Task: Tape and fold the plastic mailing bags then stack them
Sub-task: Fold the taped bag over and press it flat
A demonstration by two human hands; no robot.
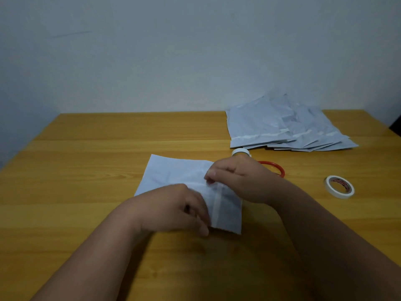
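A mailing bag point(173, 174) on the bench point(86, 159) is pinched by the left hand point(173, 209) and right hand point(238, 177); if either grip slips, the tape strip point(217, 205) could wrinkle.

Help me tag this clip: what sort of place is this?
Probably a home or small-office packing desk: a plain wooden table against a bare wall, a pile of mailing bags, and a tape roll.

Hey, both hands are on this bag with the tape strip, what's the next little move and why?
Probably run the right hand along the tape strip toward you, pressing it flat, while the left hand holds the bag down. The right fingertips pinch at the strip's far end, and the strip looks not yet smoothed onto the bag.
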